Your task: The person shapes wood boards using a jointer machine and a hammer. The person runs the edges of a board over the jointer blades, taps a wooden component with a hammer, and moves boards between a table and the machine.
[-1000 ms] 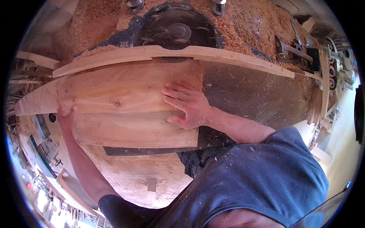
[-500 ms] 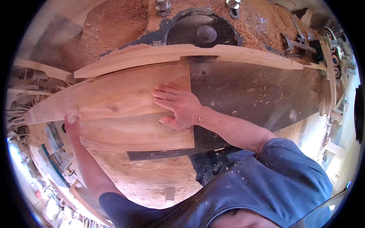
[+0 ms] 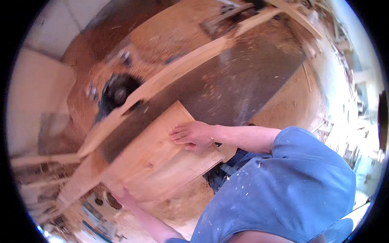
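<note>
A pale wooden panel [image 3: 146, 162], with a knot and a lengthwise seam, lies slanted over the near-left part of a dark machine table [image 3: 243, 85]. My right hand [image 3: 192, 134] rests palm down near its right end, fingers stretched out over the wood. At the lower left edge of the panel, my left hand [image 3: 125, 199] grips the wood; motion blur softens its fingers. Beyond the panel runs a long light wooden fence [image 3: 182, 75]. A strip of dark table shows between panel and fence.
Behind the fence sits a dark round cutter housing [image 3: 120, 95] with bolts beside it, amid heaped sawdust [image 3: 162, 32]. Stacked wood strips [image 3: 44, 178] stand at the left. Wood chips are scattered on the table. A clamp-like metal piece [image 3: 221, 20] lies at the far end.
The view has turned, so the table now slants. The panel has come away from the fence toward my body, with both hands still on it.
</note>
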A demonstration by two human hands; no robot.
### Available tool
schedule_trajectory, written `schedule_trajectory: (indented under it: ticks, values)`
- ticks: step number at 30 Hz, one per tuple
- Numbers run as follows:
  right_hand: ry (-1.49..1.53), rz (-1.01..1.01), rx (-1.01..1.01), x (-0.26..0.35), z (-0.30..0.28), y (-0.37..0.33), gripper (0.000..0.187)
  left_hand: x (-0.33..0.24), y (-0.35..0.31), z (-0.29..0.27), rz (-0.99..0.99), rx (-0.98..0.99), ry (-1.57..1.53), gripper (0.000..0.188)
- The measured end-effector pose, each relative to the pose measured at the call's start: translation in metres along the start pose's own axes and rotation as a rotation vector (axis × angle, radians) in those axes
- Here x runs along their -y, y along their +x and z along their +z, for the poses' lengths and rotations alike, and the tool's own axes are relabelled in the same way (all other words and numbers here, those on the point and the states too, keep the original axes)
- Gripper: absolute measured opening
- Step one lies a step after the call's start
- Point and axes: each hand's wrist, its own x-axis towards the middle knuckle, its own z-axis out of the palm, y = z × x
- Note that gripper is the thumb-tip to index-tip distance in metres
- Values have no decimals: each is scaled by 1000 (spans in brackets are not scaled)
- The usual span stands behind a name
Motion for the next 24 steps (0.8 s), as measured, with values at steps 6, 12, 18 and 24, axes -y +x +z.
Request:
schedule_trajectory:
  ticks: [6,12,18,24]
  values:
    - [-37,48,-36,-39,-116,-122,41,-128,-148,12,-38,40,286,89]
    - [-320,366,-210,-82,-241,-309,52,-335,-333,69,-124,71,385,92]
    - [-476,832,-328,-76,-290,-377,63,-426,-366,83,269,444,231,96]
    - [-541,1033,-496,-31,-299,-432,58,-457,-394,93,335,333,121,96]
